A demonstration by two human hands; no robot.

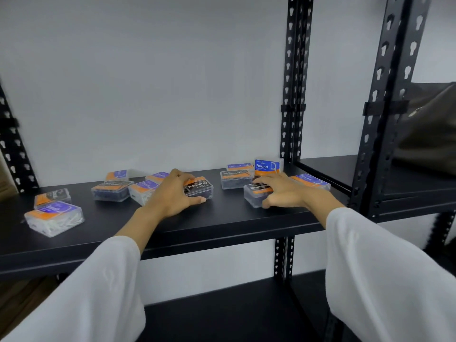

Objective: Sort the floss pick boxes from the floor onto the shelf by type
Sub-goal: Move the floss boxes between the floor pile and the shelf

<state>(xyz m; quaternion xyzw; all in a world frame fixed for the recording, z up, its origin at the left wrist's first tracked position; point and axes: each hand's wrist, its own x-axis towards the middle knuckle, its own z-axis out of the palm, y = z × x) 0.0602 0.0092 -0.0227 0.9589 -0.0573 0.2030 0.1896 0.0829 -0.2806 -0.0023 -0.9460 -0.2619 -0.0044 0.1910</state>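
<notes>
Near the middle of the frame, a Charcoal floss pick box (199,191) lies flat on the black shelf (222,225), and the left hand (172,193) grips it, fingers curled over its top and far side and the thumb pressed along its near edge. Just right of centre, a second Charcoal box (256,197) sits near the shelf's front edge under the right hand (278,190), whose fingers spread across its lid while the thumb curls against its near side. Behind that box lies a third Charcoal box (235,180), and further back stand two Round boxes: one flat (239,166), and one upright (267,166) against the black upright post (292,95). Another Round box (312,181) lies flat to the right of the right hand, close beside it. Left of the left hand, several more boxes are scattered: a blue-labelled box (143,191) partly hidden by the wrist, one behind it (158,176), a dark Charcoal box (112,191), and a blue-labelled box at the back (118,174). At the left of the frame, a large blue-and-orange box (54,218) lies near the front edge with a dark-labelled box (53,197) just behind it. Both arms wear white sleeves (98,292), which fill the lower corners. A lower shelf board (222,312) shows at the bottom centre, and a dark bag (429,129) rests on the neighbouring rack at the right edge.
</notes>
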